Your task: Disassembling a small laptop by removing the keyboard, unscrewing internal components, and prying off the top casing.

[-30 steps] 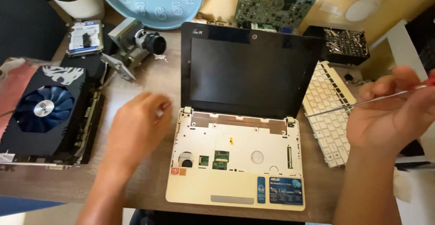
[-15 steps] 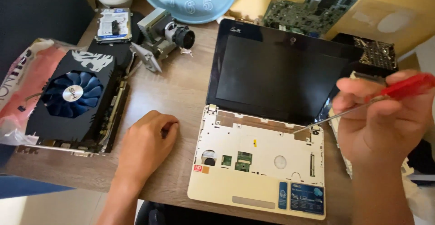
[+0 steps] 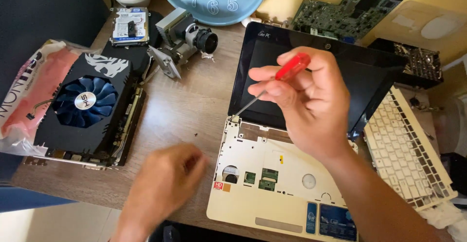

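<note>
Right hand (image 3: 311, 105) closed around a red-handled screwdriver (image 3: 291, 66), shaft angled down-left, tip at the rear left corner of the small laptop's (image 3: 253, 213) pale base, just by the hinge. Keyboard already out of the laptop: bare deck shows green board parts through cut-outs. Step in hand looks like working a screw at that corner; the move calls for the tip seated square and steady downward pressure so it does not slip onto the dark screen.

Left hand (image 3: 163, 188) blurred, just left of the laptop, loosely curled; cannot tell if it holds anything.

Surface: wooden table (image 3: 194, 105). Left of the laptop, a graphics card (image 3: 85, 108) with blue fan, on a pink bag. Behind the laptop, a pale blue clock, a hard drive, a grey camera part and a green circuit board (image 3: 350, 8). Right of it, the removed white keyboard (image 3: 404, 149). Yellow wall behind.
</note>
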